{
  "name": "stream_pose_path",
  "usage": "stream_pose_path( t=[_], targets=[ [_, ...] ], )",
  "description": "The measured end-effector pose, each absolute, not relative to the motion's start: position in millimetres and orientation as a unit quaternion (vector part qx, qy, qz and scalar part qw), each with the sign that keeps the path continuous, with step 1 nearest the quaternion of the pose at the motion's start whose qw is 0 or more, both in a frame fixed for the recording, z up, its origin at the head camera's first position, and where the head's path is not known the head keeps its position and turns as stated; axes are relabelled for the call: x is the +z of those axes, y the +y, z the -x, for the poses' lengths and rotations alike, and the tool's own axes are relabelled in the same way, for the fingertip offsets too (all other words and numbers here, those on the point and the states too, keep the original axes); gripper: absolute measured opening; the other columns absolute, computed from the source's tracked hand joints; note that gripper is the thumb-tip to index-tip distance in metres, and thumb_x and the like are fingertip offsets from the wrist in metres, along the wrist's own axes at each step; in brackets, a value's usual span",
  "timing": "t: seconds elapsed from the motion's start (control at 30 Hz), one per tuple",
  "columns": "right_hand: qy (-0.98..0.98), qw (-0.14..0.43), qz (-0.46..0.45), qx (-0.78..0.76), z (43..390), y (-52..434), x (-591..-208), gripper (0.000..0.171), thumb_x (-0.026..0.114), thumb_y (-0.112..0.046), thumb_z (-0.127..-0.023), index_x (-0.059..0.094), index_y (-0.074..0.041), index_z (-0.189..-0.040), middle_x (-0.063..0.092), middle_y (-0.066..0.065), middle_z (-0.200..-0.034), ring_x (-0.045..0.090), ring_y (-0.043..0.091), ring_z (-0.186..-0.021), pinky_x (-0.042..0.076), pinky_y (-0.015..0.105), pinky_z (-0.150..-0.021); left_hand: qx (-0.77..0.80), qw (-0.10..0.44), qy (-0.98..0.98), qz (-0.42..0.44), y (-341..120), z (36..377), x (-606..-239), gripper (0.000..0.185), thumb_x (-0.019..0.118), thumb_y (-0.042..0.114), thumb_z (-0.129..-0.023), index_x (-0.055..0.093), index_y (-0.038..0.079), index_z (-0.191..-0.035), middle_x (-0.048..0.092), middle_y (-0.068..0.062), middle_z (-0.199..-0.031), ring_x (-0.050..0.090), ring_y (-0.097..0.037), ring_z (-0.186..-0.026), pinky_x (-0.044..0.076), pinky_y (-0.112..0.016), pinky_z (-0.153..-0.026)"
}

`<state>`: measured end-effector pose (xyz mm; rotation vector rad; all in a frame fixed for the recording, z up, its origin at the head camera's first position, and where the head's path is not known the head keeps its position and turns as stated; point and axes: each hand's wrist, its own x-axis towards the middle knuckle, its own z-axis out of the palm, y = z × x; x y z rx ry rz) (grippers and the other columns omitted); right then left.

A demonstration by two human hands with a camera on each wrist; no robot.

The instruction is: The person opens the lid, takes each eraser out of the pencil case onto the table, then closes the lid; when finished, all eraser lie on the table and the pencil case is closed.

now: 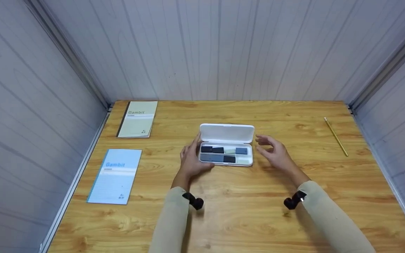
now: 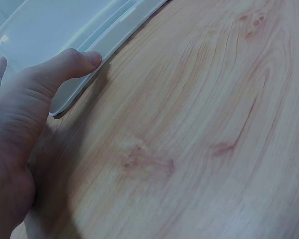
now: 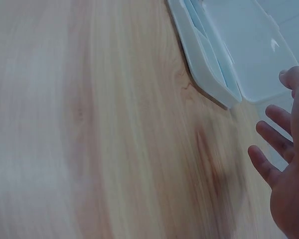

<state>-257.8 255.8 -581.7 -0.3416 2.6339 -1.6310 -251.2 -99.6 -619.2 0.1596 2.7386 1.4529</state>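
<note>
— While the case [image 3: 204, 69] lies open on the table [image 1: 237, 214], which step is judged in hand?
— Steadying, presumably; the case is gripped at its left side by the left hand [image 1: 191, 160], thumb at the near edge; blocks [image 1: 218, 150] are seen inside.
— What is called for next?
— Contact at the right side, probably; the right hand [image 1: 275, 153] is poised just beside it, fingers parted, nothing held.
</note>
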Motion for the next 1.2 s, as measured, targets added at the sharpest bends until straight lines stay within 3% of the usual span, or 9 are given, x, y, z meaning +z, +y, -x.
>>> stream_pose_path(
  t=[0.3, 0.43, 0.53, 0.6, 0.77, 0.9, 1.2],
  targets=[
    [0.846, 0.022, 0.15, -0.511, 252.3, 244.3, -582.4, 0.044, 0.071, -0.005, -0.108, 0.066, 0.003, -0.151, 0.074, 0.027, -0.146, 0.067, 0.046, -0.139, 0.057, 0.02, -0.101, 0.468, 0.014, 0.882, -0.058, -100.8, 252.1, -620.3, 0.135, 0.105, 0.028, -0.074, 0.023, 0.027, -0.181, 0.063, -0.009, -0.167, 0.044, -0.039, -0.16, 0.009, -0.065, -0.141],
    [0.85, 0.038, 0.162, -0.5, 251.1, 238.1, -583.6, 0.044, 0.071, -0.004, -0.108, 0.066, 0.002, -0.152, 0.072, 0.026, -0.149, 0.065, 0.046, -0.144, 0.061, 0.042, -0.112, 0.474, 0.016, 0.879, -0.055, -101.5, 251.1, -618.9, 0.134, 0.105, 0.026, -0.074, 0.024, 0.028, -0.181, 0.063, -0.01, -0.168, 0.044, -0.039, -0.16, 0.008, -0.065, -0.141],
    [0.858, 0.046, 0.169, -0.483, 251.1, 234.8, -586.8, 0.043, 0.071, -0.005, -0.109, 0.066, 0.0, -0.151, 0.071, 0.026, -0.151, 0.063, 0.046, -0.145, 0.054, 0.061, -0.12, 0.474, 0.015, 0.879, -0.056, -102.2, 251.4, -619.0, 0.133, 0.104, 0.026, -0.074, 0.024, 0.028, -0.181, 0.062, -0.01, -0.168, 0.044, -0.04, -0.159, 0.007, -0.065, -0.141],
    [0.867, 0.053, 0.165, -0.467, 251.2, 233.2, -589.0, 0.044, 0.071, -0.006, -0.109, 0.067, -0.002, -0.152, 0.07, 0.024, -0.153, 0.061, 0.046, -0.146, 0.049, 0.065, -0.124, 0.474, 0.016, 0.878, -0.059, -102.7, 251.9, -619.0, 0.133, 0.104, 0.027, -0.074, 0.024, 0.029, -0.181, 0.062, -0.01, -0.168, 0.044, -0.04, -0.16, 0.006, -0.065, -0.142],
    [0.884, 0.057, 0.159, -0.437, 251.7, 229.2, -590.8, 0.045, 0.072, -0.008, -0.108, 0.068, -0.004, -0.152, 0.068, 0.023, -0.155, 0.057, 0.045, -0.147, 0.041, 0.066, -0.13, 0.478, 0.022, 0.875, -0.065, -104.5, 254.0, -620.5, 0.135, 0.103, 0.026, -0.073, 0.021, 0.027, -0.182, 0.061, -0.012, -0.169, 0.041, -0.043, -0.161, 0.005, -0.064, -0.141],
    [0.886, 0.046, 0.177, -0.426, 254.4, 225.8, -592.3, 0.045, 0.074, -0.008, -0.107, 0.069, -0.003, -0.151, 0.069, 0.025, -0.152, 0.059, 0.046, -0.141, 0.043, 0.066, -0.126, 0.48, 0.04, 0.875, -0.059, -107.2, 256.8, -617.4, 0.137, 0.103, 0.024, -0.075, 0.018, 0.031, -0.182, 0.058, -0.011, -0.172, 0.037, -0.043, -0.165, 0.004, -0.062, -0.141],
    [0.879, 0.029, 0.206, -0.428, 258.8, 226.1, -604.7, 0.045, 0.074, -0.014, -0.105, 0.07, -0.005, -0.149, 0.071, 0.025, -0.152, 0.059, 0.046, -0.136, 0.044, 0.065, -0.122, 0.441, 0.053, 0.894, -0.063, -110.9, 260.2, -612.8, 0.139, 0.107, 0.031, -0.074, 0.019, 0.033, -0.182, 0.064, -0.005, -0.167, 0.042, -0.036, -0.163, 0.015, -0.064, -0.137]
  ],
)
